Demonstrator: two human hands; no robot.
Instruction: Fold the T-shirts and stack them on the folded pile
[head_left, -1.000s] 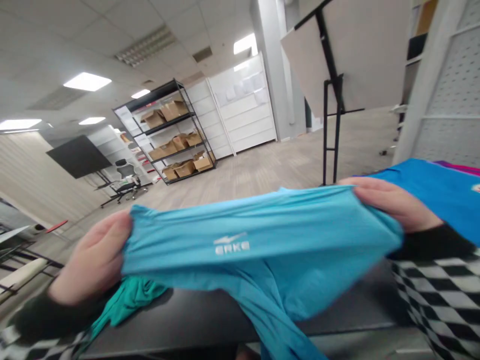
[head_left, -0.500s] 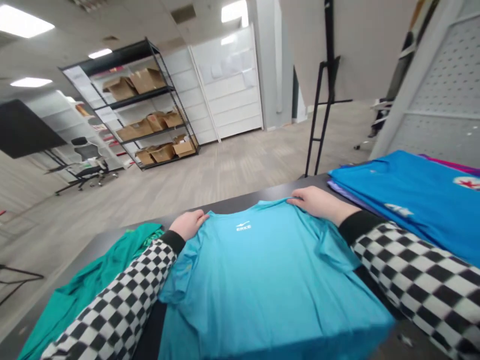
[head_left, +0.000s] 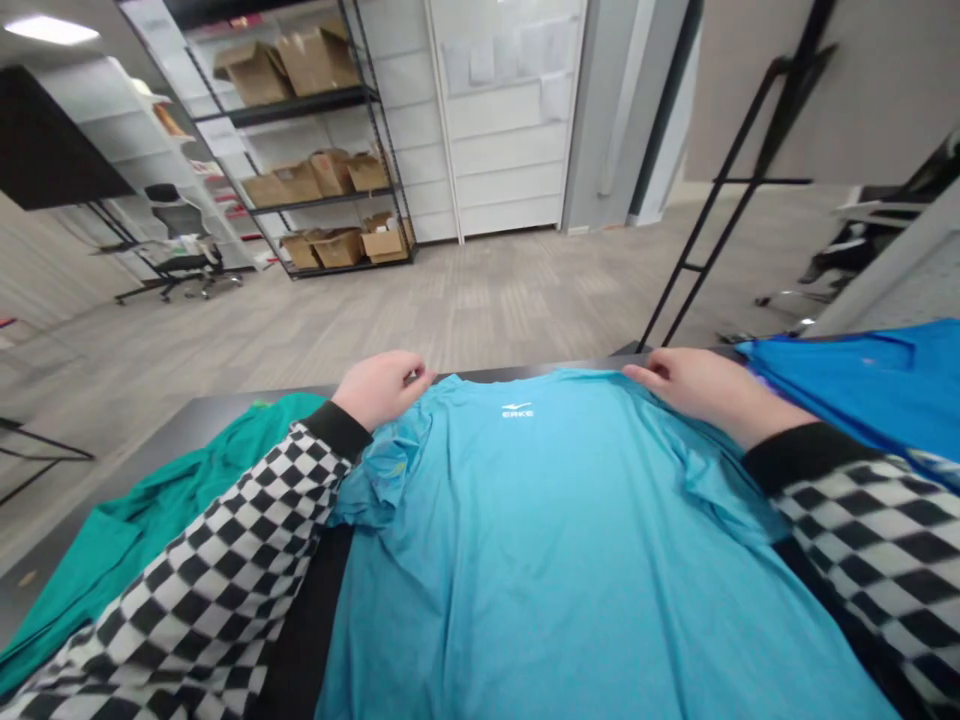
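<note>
Viewing the light-blue ERKE T-shirt (head_left: 555, 560) spread on the black table (head_left: 217, 410), note its bunched sleeve (head_left: 382, 470) below your left hand (head_left: 381, 390). Your right hand (head_left: 701, 385) lies at the neckline too. Both hands' fingers (head_left: 645, 372) sit together; you cannot tell whether they clamp the fabric.

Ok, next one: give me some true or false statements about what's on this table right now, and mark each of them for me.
The light blue T-shirt lies spread on a black table. True.

Its white ERKE logo sits near the collar. True.

The left hand holds a pair of scissors. False: it is at the shirt's top edge, with no scissors.

The green garment lies to the right of the shirt. False: it lies to the left, and a deeper blue garment lies to the right.

The right hand comes out of a black-and-white checkered sleeve. True.
</note>
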